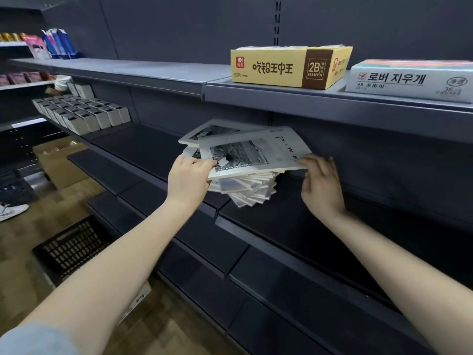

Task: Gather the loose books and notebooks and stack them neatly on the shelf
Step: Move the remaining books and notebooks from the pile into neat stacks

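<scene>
A grey notebook [266,149] with a black-and-white photo on its cover lies on top of a fanned, untidy pile of similar notebooks [252,189] on a dark shelf [143,147]. Another notebook [212,130] sticks out behind it to the left. My left hand [188,178] grips the top notebook's near left corner, thumb on the cover. My right hand [321,183] touches that notebook's near right corner with its fingertips, fingers bent and spread; whether it grips is unclear.
The shelf above holds a yellow eraser box [289,66] and a white eraser box [409,79]. Rows of small white boxes [82,111] stand further left. A black crate [71,248], a cardboard box [60,160] and someone's shoe [11,211] are on the floor.
</scene>
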Available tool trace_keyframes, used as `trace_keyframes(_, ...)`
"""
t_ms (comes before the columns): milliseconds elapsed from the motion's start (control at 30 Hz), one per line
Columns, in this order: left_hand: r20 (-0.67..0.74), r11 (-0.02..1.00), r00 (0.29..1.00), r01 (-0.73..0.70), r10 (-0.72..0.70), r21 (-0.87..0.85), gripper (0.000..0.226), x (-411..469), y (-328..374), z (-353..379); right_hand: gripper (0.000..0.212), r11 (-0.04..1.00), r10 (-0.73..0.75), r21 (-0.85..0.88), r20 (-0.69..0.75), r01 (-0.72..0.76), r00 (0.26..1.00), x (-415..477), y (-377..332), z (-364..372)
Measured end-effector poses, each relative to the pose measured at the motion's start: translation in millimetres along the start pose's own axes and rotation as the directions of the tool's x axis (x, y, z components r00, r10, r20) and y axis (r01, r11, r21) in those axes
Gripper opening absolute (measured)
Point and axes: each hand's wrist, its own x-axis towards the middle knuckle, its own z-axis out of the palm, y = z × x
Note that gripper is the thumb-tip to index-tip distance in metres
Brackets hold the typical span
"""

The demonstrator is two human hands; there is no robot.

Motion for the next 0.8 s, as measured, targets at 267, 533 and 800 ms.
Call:
trace_keyframes(267,-0.120,0.991,0.988,-0.087,0.099,0.105,0.022,-5.7,25.1,-18.7,0.050,0.961,-0.270,0.108,0.162,0.255,0.949,-0.3,-75.3,12.5)
trace_keyframes(533,-0.130,0.989,0.983,-0.140,0.133,-0.050,0.030,-19.8,23.8,-23.4,0.050,0.931,-0.341,0.201,0.190,0.303,0.921,-3.9,-74.8,11.1)
trace_keyframes(800,0.252,0.978,0.945,-0.202,0.209,-0.057,0.073,-21.2,28.5,-21.1,0.066,0.894,-0.377,0.371,0.323,0.250,0.868,-8.7,-23.0,-9.0)
